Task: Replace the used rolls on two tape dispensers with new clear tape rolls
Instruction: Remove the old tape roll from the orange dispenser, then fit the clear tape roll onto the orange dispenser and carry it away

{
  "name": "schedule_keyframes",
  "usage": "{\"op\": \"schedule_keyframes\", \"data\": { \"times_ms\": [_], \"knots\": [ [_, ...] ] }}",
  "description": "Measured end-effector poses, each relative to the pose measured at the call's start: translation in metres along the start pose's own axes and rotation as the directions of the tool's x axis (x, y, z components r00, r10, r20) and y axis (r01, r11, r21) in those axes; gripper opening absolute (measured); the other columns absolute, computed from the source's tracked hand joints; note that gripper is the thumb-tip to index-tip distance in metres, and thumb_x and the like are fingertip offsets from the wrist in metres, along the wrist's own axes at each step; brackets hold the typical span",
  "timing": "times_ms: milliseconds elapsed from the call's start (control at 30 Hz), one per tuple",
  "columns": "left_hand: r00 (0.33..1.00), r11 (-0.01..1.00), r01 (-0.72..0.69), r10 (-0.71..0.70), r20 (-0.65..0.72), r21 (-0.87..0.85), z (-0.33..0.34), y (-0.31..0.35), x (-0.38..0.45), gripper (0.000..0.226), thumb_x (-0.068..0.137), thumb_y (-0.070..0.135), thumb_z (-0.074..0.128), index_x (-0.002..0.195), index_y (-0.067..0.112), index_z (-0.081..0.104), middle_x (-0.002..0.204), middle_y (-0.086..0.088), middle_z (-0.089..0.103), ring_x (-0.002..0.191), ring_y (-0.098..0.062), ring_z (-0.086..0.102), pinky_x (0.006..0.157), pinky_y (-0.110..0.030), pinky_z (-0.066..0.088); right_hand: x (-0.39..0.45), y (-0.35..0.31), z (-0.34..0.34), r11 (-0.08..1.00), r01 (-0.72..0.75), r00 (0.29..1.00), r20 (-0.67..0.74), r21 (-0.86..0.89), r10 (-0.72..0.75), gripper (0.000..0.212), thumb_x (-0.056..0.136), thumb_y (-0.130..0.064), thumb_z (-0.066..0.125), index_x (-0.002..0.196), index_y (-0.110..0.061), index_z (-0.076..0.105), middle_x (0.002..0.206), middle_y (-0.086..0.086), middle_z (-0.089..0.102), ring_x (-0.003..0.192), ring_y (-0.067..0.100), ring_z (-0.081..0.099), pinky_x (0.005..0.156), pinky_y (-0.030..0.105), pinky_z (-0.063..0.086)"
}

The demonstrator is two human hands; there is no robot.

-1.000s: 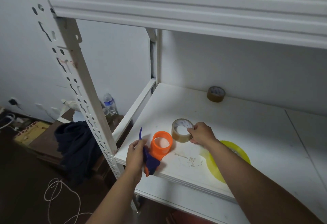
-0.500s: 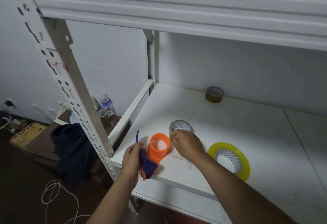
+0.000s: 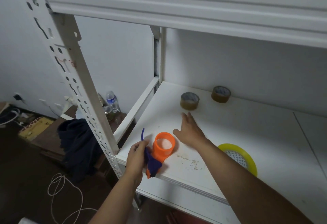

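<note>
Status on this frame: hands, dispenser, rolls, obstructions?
Left hand grips dispenser, spool bare. Right hand open, empty. Used roll aside; yellowish roll behind right forearm. Nothing blocking.

Right hand (image 3: 190, 131) motion-blurred, fingers (image 3: 185, 117) indistinct. Right forearm covers the near edge of the yellow tape roll (image 3: 238, 156). Left hand (image 3: 137, 158) hides part of the dispenser (image 3: 160, 153) handle; both arms cut off at bottom edge.

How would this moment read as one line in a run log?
left hand: grips dispenser | right hand: open, empty | brown roll: on shelf
</note>
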State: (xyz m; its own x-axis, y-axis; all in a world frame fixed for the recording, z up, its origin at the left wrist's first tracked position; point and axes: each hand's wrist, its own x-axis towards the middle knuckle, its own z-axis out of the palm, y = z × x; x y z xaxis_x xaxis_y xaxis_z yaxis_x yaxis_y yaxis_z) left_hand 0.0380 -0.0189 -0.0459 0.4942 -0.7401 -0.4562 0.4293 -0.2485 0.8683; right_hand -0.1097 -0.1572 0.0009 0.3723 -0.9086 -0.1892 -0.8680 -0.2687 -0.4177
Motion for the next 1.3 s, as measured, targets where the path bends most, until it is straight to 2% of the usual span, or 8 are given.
{"op": "schedule_keyframes", "data": {
  "times_ms": [67, 200, 467, 633, 767, 967, 1167, 1300],
  "knots": [
    [1.000, 1.000, -0.001, 0.001, 0.006, -0.007, 0.000, 0.001, -0.001, 0.034, 0.092, 0.035, 0.060, 0.115, 0.010, 0.057, 0.094, -0.012, 0.065, 0.084, -0.023, 0.061, 0.070, -0.032, 0.051, -0.001, -0.002, 0.001, 0.999, 0.027, 1.000, 0.002, 0.020, -0.027, 0.081, 0.089, -0.039, 0.052, 0.150, -0.017, 0.004, 0.160, 0.009, -0.004, 0.146, 0.025, 0.000, 0.115, 0.041, 0.017],
    [1.000, 1.000, -0.004, 0.004, 0.008, -0.021, 0.002, 0.001, -0.002, 0.034, 0.092, 0.032, 0.060, 0.115, 0.007, 0.058, 0.088, -0.010, 0.065, 0.079, -0.021, 0.059, 0.070, -0.031, 0.049, -0.012, 0.000, 0.004, 0.998, 0.048, 0.999, 0.009, 0.032, -0.048, 0.074, 0.091, -0.036, 0.049, 0.150, -0.017, 0.009, 0.160, 0.008, 0.006, 0.146, 0.025, 0.005, 0.116, 0.039, 0.015],
    [1.000, 1.000, -0.010, 0.010, -0.019, -0.006, 0.002, -0.001, -0.002, 0.032, 0.092, 0.033, 0.061, 0.115, 0.011, 0.059, 0.093, -0.012, 0.066, 0.083, -0.022, 0.062, 0.068, -0.030, 0.051, -0.045, 0.010, 0.002, 0.986, 0.155, 0.987, -0.047, 0.052, -0.153, 0.045, 0.094, -0.039, 0.046, 0.135, -0.022, 0.041, 0.140, 0.002, 0.047, 0.126, 0.020, 0.046, 0.100, 0.033, 0.039],
    [1.000, 1.000, 0.000, -0.001, -0.009, -0.022, 0.001, -0.004, 0.000, 0.032, 0.090, 0.033, 0.063, 0.112, 0.009, 0.061, 0.091, -0.011, 0.066, 0.083, -0.023, 0.061, 0.075, -0.036, 0.052, -0.067, 0.013, 0.015, 0.923, 0.385, 0.922, -0.031, -0.014, -0.386, 0.045, 0.092, -0.029, 0.048, 0.136, -0.028, 0.042, 0.150, -0.004, 0.032, 0.127, 0.020, 0.043, 0.100, 0.031, 0.040],
    [0.995, 0.991, 0.100, -0.098, 0.024, -0.094, -0.002, -0.003, 0.006, 0.039, 0.085, 0.039, 0.066, 0.112, 0.010, 0.063, 0.093, -0.011, 0.065, 0.092, -0.028, 0.062, 0.088, -0.044, 0.052, -0.077, 0.016, 0.027, 0.883, 0.459, 0.888, 0.008, -0.102, -0.460, 0.034, 0.090, -0.037, 0.052, 0.122, -0.025, 0.049, 0.155, -0.003, 0.016, 0.128, 0.024, 0.040, 0.095, 0.036, 0.044],
    [0.976, 0.972, 0.187, -0.169, 0.135, -0.139, -0.006, -0.001, 0.011, 0.040, 0.076, 0.038, 0.076, 0.101, 0.009, 0.065, 0.085, -0.008, 0.065, 0.085, -0.026, 0.061, 0.077, -0.039, 0.052, -0.079, 0.016, 0.034, 0.898, 0.404, 0.909, -0.032, -0.174, -0.415, 0.026, 0.093, -0.045, 0.048, 0.103, -0.022, 0.055, 0.151, -0.002, 0.022, 0.119, 0.025, 0.047, 0.085, 0.035, 0.047],
    [0.981, 0.990, 0.138, -0.138, 0.134, 0.007, 0.000, 0.009, 0.017, 0.041, 0.076, 0.041, 0.072, 0.099, 0.007, 0.069, 0.088, -0.010, 0.067, 0.083, -0.026, 0.063, 0.081, -0.042, 0.053, -0.092, 0.034, 0.026, 0.929, 0.342, 0.931, -0.078, -0.145, -0.355, 0.039, 0.092, -0.042, 0.048, 0.128, -0.027, 0.050, 0.150, -0.003, 0.031, 0.129, 0.022, 0.039, 0.101, 0.035, 0.038],
    [0.990, 0.992, 0.060, -0.073, 0.122, 0.109, 0.011, 0.015, 0.018, 0.030, 0.081, 0.039, 0.070, 0.093, 0.011, 0.069, 0.091, -0.011, 0.064, 0.081, -0.024, 0.059, 0.079, -0.039, 0.052, -0.100, 0.061, 0.009, 0.966, 0.218, 0.908, -0.334, -0.136, -0.252, 0.050, 0.084, -0.049, 0.041, 0.120, -0.019, 0.060, 0.124, 0.000, 0.059, 0.116, 0.022, 0.051, 0.098, 0.035, 0.044]
  ]
}}
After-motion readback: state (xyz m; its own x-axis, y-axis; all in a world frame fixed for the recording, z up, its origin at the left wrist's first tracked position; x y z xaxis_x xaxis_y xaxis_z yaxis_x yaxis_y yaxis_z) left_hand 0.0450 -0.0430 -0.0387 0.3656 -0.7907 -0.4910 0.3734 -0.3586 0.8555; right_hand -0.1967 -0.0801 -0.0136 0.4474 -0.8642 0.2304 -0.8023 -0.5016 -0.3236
